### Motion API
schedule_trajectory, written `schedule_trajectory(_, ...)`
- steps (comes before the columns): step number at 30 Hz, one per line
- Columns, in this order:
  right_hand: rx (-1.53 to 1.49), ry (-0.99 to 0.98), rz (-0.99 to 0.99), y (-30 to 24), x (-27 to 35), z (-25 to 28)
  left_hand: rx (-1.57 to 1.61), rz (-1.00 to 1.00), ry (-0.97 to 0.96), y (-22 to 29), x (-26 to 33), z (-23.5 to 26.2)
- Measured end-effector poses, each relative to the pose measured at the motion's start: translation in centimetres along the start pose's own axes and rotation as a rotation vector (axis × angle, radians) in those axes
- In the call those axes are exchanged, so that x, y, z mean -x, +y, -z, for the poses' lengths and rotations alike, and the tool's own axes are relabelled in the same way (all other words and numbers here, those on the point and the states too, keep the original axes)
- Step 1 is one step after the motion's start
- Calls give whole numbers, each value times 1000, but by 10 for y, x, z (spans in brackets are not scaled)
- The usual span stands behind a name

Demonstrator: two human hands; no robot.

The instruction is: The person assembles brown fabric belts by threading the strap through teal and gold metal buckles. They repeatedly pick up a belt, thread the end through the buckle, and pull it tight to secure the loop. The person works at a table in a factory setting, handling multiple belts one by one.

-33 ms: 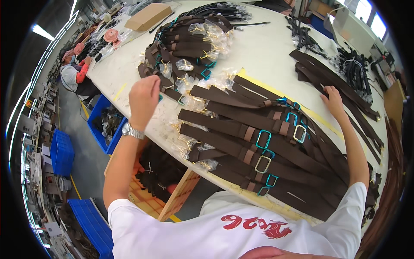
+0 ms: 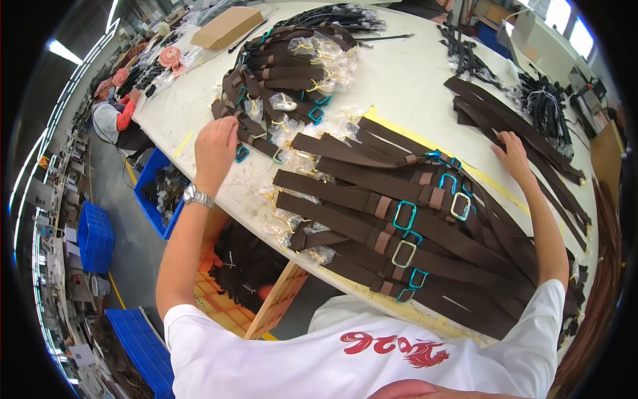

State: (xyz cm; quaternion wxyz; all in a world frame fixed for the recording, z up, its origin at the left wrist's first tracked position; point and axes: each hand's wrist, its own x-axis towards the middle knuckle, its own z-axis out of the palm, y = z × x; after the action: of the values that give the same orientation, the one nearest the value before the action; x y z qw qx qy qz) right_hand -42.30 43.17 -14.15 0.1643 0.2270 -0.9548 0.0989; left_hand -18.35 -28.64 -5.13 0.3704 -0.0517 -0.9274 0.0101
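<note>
My left hand (image 2: 216,154) is raised by the table's left edge, its fingers curled together at the near end of a bundle of dark brown webbing straps (image 2: 292,73). Whatever lies between those fingers is hidden. A teal buckle (image 2: 242,153) shows just beside it. On the other side, my right hand (image 2: 513,158) has bent fingers and a gap to the thumb, beside loose brown straps (image 2: 488,106). Between my arms lies a fanned row of brown straps (image 2: 359,206) with teal and pale metal buckles (image 2: 405,253); their left ends carry clear plastic wrapping (image 2: 282,223).
A cardboard box (image 2: 226,28) and black strap bundles (image 2: 548,110) sit on the white table (image 2: 405,73). Below its left edge is a wooden-sided bin (image 2: 276,300). Blue crates (image 2: 96,236) stand on the floor. A person (image 2: 116,120) sits at the far left.
My left hand has shifted slightly left and down, uncovering more of the teal buckle beside it. My right hand has hardly moved.
</note>
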Motion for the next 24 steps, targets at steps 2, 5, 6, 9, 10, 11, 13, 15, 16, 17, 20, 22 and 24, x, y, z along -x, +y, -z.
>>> schedule_trajectory(2, -41, 16, 31, -8, -1, 0, -79, -61, -258, -53, 18, -16)
schedule_trajectory(5, 15, 39, 93, -16, 6, 7, -118, -200, -419, -81, 35, -38)
schedule_trajectory(6, 53, 25, 108, -17, 8, 10, -113, -184, -447, -80, 40, -43)
schedule_trajectory(9, -20, -1, 45, -32, 12, 11, -139, -218, -372, -84, 47, -47)
schedule_trajectory(10, -42, -2, 42, -30, 12, 11, -136, -233, -359, -84, 45, -48)
schedule_trajectory(11, -19, -11, 40, -29, 12, 10, -150, -271, -362, -81, 40, -45)
schedule_trajectory(13, -19, -32, 18, -30, 14, 14, -156, -317, -347, -72, 28, -35)
schedule_trajectory(15, -62, -52, -21, -35, 13, 18, -85, -326, -331, -72, 26, -34)
schedule_trajectory(16, -67, -66, -21, -34, 11, 17, -56, -333, -321, -73, 24, -31)
schedule_trajectory(17, -69, -82, -27, -31, 10, 16, -37, -345, -253, -75, 22, -32)
schedule_trajectory(20, -102, -138, -102, -32, 0, 14, 12, -114, -227, -88, 28, -21)
schedule_trajectory(22, -136, -155, -147, -37, -8, 11, 30, 26, -73, -105, 23, -8)
schedule_trajectory(24, -93, -167, -172, -26, -6, 10, 227, 238, 101, -90, -1, 10)
